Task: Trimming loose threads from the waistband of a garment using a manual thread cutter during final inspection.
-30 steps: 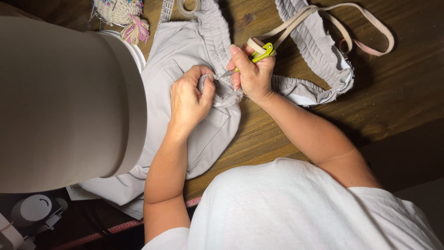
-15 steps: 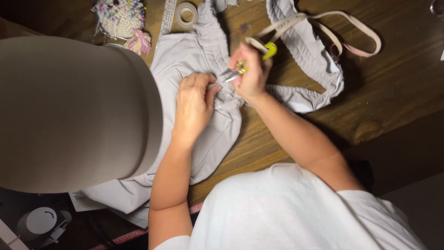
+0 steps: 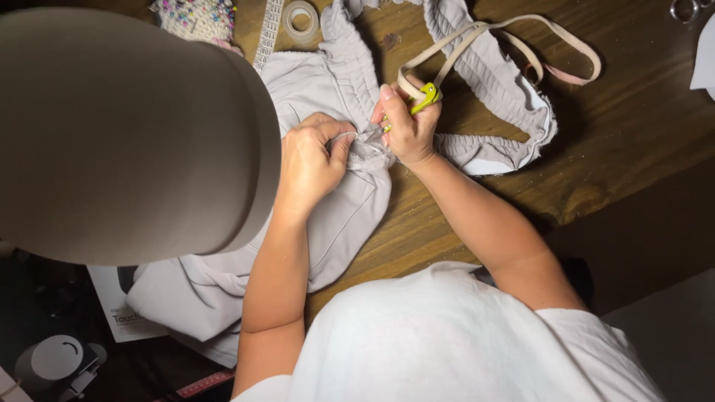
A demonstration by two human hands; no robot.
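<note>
1. Left hand (image 3: 309,160): fingers pinched together on a fold of the pale grey garment (image 3: 335,216), which lies on the wooden table (image 3: 633,134).
2. Right hand (image 3: 406,126): fingers clamped around yellow-green thread snips (image 3: 426,95), tip at the pinched fold.
3. Beige elastic band (image 3: 514,45) loops over the garment's gathered waistband.

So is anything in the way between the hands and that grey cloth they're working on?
Nothing visible. The left hand pinches the grey garment directly, and the right hand, gripping a small yellow-green tool, rests on the same gathered spot. The big beige dome sits beside them, hiding only the cloth's left part.
</note>
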